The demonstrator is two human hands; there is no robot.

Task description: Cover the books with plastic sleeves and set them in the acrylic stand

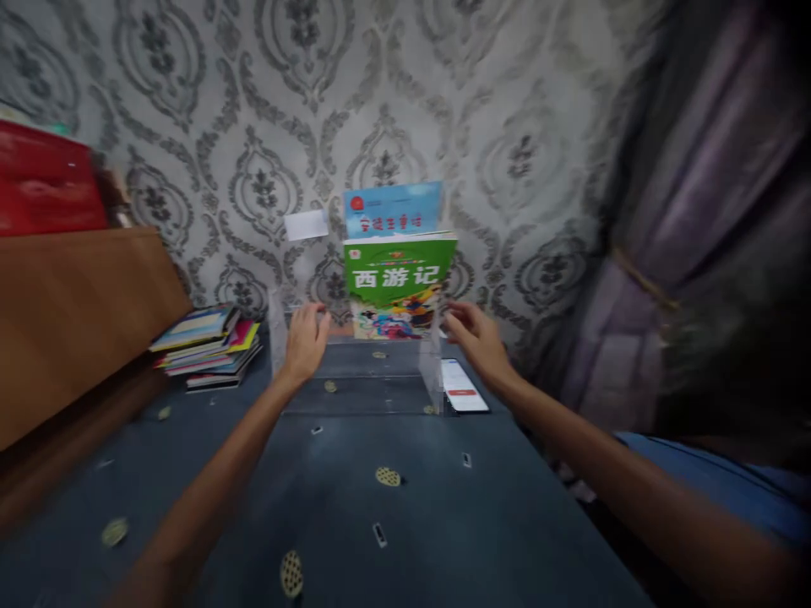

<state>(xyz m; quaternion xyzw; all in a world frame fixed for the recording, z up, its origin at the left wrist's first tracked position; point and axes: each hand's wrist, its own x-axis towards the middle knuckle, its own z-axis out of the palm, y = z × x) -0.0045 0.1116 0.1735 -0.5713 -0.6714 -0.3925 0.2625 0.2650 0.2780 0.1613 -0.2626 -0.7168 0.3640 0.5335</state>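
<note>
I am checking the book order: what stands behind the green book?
Behind the green book stands a blue book; only its top strip shows, and the rest is covered. Beyond it is the patterned wall. Any further books are hidden.

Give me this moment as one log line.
left hand: on clear holder | right hand: at holder's right wall | green book: upright inside | phone: beside

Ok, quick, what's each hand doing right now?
Left hand: open, at the clear holder, gripping nothing visible.
Right hand: open, beside the green book, empty.
</note>
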